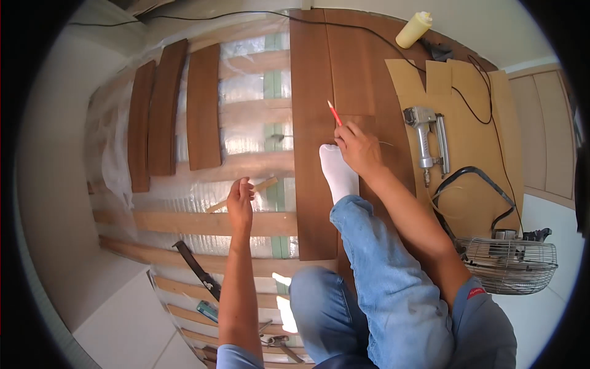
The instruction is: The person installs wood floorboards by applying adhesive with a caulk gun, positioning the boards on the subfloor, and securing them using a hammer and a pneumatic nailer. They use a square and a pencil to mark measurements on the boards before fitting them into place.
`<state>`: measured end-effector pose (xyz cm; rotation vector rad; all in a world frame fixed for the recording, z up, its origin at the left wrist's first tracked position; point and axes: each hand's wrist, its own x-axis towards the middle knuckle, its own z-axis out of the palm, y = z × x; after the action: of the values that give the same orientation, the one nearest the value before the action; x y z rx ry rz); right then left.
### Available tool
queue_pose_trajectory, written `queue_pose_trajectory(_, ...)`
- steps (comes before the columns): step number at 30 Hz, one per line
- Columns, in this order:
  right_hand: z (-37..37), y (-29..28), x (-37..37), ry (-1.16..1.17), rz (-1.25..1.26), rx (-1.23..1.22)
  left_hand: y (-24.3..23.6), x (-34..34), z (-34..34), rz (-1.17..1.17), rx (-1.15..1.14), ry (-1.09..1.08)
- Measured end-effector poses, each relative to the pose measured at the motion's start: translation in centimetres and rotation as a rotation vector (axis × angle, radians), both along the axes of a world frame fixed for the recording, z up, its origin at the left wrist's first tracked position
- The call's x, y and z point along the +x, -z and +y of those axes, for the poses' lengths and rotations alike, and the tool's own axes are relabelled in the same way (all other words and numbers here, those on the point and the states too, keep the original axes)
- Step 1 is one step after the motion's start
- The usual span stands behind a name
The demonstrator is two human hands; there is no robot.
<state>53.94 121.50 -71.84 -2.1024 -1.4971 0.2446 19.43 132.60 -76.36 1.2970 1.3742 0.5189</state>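
My right hand [359,149] pinches a red pencil [335,115], its tip pointing up and away over the laid brown floor planks [311,178]. Just under that hand my foot in a white sock [339,171] rests on the boards. My left hand [240,202] hangs over the film-covered battens with its fingers loosely bent and nothing visible in them. A thin light wooden strip [266,184] shows on both sides of that hand and seems to lie beneath it.
Three loose brown planks [203,107] lie across the battens [196,222] at left. A black pry bar [195,269] lies nearer. On cardboard [473,141] at right are a nail gun [424,136] and cable; a yellow-filled bottle [413,29] and wire-caged device [509,264] are nearby.
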Motion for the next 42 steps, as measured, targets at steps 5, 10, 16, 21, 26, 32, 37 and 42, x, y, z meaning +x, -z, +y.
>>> queue_pose_trajectory(5,-0.4,2.4,2.5,-0.015,-0.066,0.078,-3.8,10.9,1.6,-0.297,-0.377,-0.035)
queue_pose_trajectory(10,0.1,3.8,3.6,-0.022,0.024,-0.006,-0.7,16.9,0.6,0.273,0.176,0.198)
queue_pose_trajectory(16,2.3,3.7,5.1,-0.087,0.067,-0.061,2.1,20.1,-1.8,0.471,0.489,-0.033)
queue_pose_trajectory(21,2.1,4.3,5.1,-0.068,0.088,-0.049,4.1,21.1,-2.8,0.562,0.549,-0.114)
queue_pose_trajectory(26,0.5,3.3,5.7,0.127,0.149,-0.003,5.3,21.6,-2.8,0.627,0.628,-0.089)
queue_pose_trajectory(32,-0.9,2.2,6.7,0.198,0.222,-0.012,5.5,23.4,-2.3,0.722,0.668,-0.083)
queue_pose_trajectory(37,-1.3,1.2,6.8,0.111,0.200,0.010,5.8,23.3,-2.5,0.723,0.685,-0.058)
queue_pose_trajectory(42,-1.2,0.8,6.0,0.209,0.475,0.006,5.8,23.3,-2.4,0.714,0.687,-0.007)
